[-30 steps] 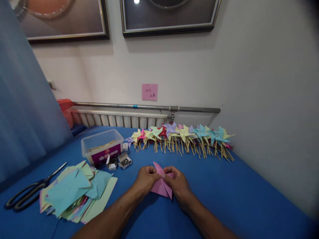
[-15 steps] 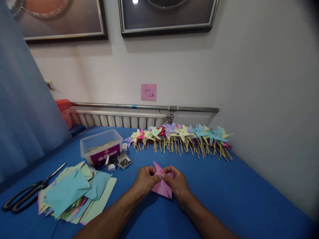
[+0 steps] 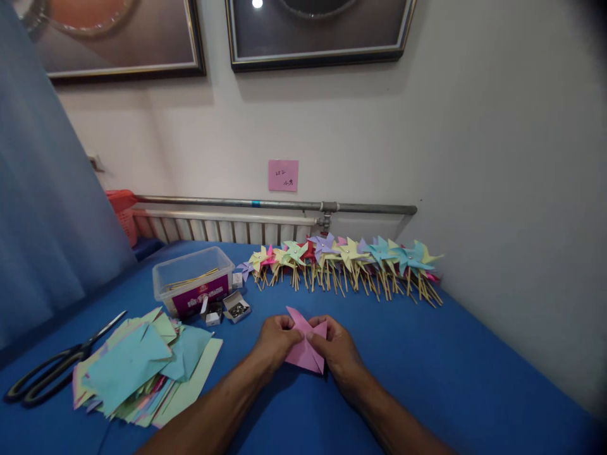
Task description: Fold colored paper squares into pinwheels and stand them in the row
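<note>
A pink piece of cut paper (image 3: 306,357) is held up between both hands, above the blue table cover. Slits run in from its corners, and some points are bent in toward the centre. My left hand (image 3: 279,341) pinches its left side, thumb near the middle. On the right side my right hand (image 3: 336,346) grips it, with the thumb pressed close to the centre. The fingers behind the paper are partly hidden.
Finished pinwheels (image 3: 351,253) on sticks line the back. To the left are a clear plastic box (image 3: 165,278) with sticks, small boxes of metal pins (image 3: 237,308), a stack of cut paper (image 3: 128,360) and black-handled scissors (image 3: 52,373). A wall (image 3: 497,189) bounds the right.
The pink paper has shifted slightly left and turned a little in my hands. More of its right-hand point shows now. Both hands keep their hold.
</note>
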`<state>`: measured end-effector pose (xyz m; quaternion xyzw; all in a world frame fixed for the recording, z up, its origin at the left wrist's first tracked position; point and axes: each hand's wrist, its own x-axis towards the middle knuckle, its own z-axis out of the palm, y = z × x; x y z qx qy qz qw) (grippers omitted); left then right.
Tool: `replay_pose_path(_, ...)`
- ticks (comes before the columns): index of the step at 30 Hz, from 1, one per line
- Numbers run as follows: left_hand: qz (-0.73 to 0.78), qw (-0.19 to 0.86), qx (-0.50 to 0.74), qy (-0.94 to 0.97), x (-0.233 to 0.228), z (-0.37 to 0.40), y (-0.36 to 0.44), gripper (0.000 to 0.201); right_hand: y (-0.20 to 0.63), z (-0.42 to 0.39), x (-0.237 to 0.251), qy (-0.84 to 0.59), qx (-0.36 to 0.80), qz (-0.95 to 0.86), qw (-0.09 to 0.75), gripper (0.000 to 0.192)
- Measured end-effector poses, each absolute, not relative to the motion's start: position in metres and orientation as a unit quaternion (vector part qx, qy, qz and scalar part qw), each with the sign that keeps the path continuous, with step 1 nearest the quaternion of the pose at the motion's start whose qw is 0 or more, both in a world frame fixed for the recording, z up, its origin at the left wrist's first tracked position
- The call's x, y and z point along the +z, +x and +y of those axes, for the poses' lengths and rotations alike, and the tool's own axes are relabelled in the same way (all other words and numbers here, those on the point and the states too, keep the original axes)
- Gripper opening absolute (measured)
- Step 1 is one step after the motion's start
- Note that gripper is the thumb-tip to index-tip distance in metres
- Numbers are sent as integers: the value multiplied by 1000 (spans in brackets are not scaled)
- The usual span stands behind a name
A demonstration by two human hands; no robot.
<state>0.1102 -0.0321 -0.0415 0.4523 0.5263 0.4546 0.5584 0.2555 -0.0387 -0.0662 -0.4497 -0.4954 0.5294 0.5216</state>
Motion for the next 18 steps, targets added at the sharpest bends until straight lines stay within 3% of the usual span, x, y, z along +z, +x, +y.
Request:
replay_pose_path(10,507,583,471,424,-43,-31,110,10,255,-42,-61,-436,543,-493,523,32)
replay_pose_path(18,457,632,515,356,-38,-25,98,10,258,-48,-51,-390,530,-541,524,53)
